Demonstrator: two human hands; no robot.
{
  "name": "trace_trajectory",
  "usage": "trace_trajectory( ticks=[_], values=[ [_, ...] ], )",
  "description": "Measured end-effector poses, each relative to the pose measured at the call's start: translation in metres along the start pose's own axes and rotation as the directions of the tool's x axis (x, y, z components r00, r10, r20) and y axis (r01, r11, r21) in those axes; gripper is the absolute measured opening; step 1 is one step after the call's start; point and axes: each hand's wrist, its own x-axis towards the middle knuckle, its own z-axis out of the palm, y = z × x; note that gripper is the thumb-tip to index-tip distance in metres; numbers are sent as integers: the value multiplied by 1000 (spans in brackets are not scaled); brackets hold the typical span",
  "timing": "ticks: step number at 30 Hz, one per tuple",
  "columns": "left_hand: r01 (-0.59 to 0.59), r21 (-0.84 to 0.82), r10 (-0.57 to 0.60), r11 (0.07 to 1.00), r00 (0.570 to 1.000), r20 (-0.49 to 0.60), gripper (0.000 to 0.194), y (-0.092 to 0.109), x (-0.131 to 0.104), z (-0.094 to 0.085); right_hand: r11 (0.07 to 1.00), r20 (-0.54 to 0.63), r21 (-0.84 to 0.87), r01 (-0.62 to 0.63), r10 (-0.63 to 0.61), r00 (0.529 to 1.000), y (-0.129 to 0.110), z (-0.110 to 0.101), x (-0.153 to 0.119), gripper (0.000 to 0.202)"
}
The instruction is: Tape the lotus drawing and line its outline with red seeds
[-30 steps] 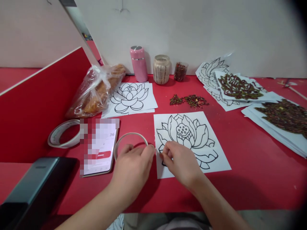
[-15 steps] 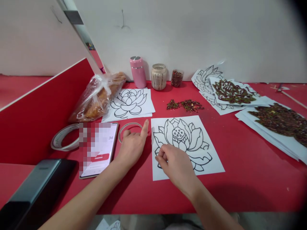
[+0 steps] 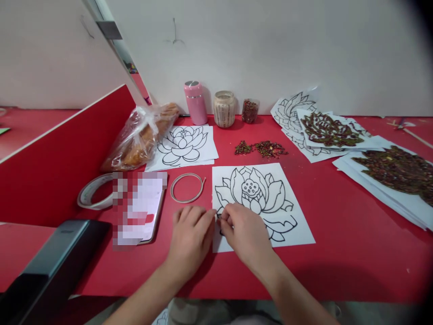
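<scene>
A white sheet with a black lotus outline (image 3: 280,194) lies on the red table in front of me. My right hand (image 3: 245,230) rests over its lower left part, thumb and forefinger pinched on something I cannot make out. Beside it, at the sheet's left edge, is my left hand (image 3: 192,230), its fingers curled together and their tips close to my right fingertips; whatever they hold is too small to tell. A thin beige ring-shaped coil (image 3: 172,192) lies just beyond my left hand. Past the sheet are small piles of red and green beans (image 3: 269,148).
A phone (image 3: 145,210), a tape roll (image 3: 84,198) and a dark device (image 3: 57,257) are at the left. Behind stand a bagged bread (image 3: 135,146), a pink bottle (image 3: 196,104), a jar (image 3: 224,109) and a bean cup (image 3: 250,111). Bean-covered sheets (image 3: 395,171) lie right.
My left hand has come back from the coil towards me and right, its forefinger no longer stretched out, and now meets my right hand. The view has shifted slightly.
</scene>
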Motion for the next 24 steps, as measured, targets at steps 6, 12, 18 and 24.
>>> trace_trajectory(
  ticks=[6, 12, 18, 24],
  values=[
    [49, -105, -47, 993, 999, 16, 18, 9, -16, 5, 997, 10, 71, -6, 5, 1000, 1, -2, -4, 10],
    [1, -51, 4, 999, 994, 108, 28, 7, -18, 3, 995, 20, 97, -25, 23, 1000, 1, -2, -5, 16],
    [-48, 51, 40, 998, 990, 134, 34, 7, -19, 2, 897, 141, 416, -150, 100, 985, 13, -11, 1, 16],
    [-44, 77, 32, 996, 989, 148, 32, 9, -15, 1, 558, 329, 767, -317, 82, 941, 27, -35, 8, 17]
  ],
)
